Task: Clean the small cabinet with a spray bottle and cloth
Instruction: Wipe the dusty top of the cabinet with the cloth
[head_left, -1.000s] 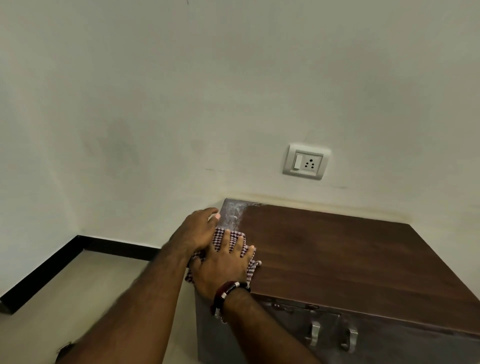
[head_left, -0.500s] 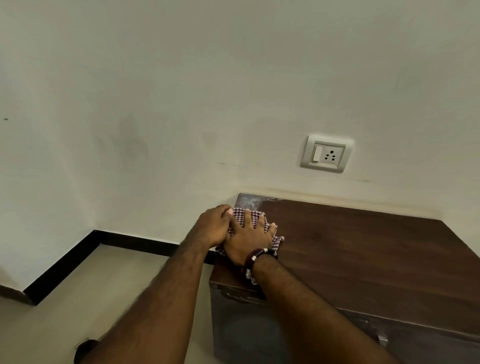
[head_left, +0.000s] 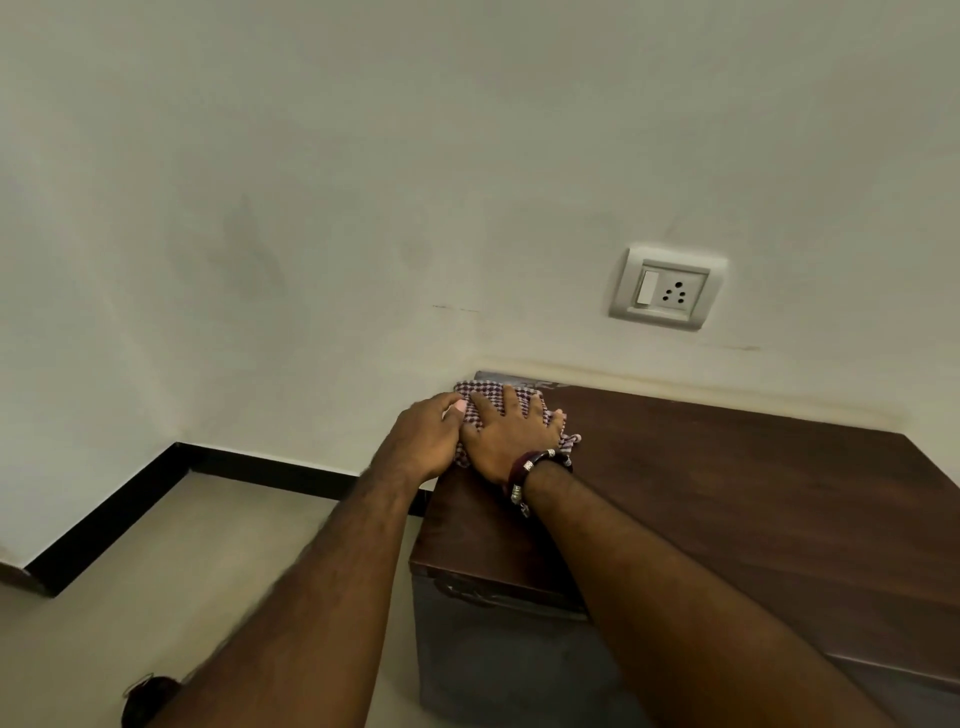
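Observation:
The small cabinet (head_left: 727, 499) has a dark brown wooden top and a grey metal front, and stands against the wall. A red-and-white checked cloth (head_left: 480, 396) lies at the top's far left corner. My right hand (head_left: 511, 434), with a beaded bracelet on the wrist, presses flat on the cloth with fingers spread. My left hand (head_left: 423, 439) grips the cloth's left edge at the cabinet's side. Most of the cloth is hidden under my hands. No spray bottle is in view.
A white switch and socket plate (head_left: 667, 288) is on the wall above the cabinet. The wall runs right behind the cabinet's back edge. Beige floor (head_left: 171, 571) with black skirting (head_left: 109, 519) lies to the left. A small dark object (head_left: 148, 699) sits on the floor by my left arm.
Both hands have pushed the cloth away from me along the cabinet's left edge, from the front part of the top to the far left corner by the wall.

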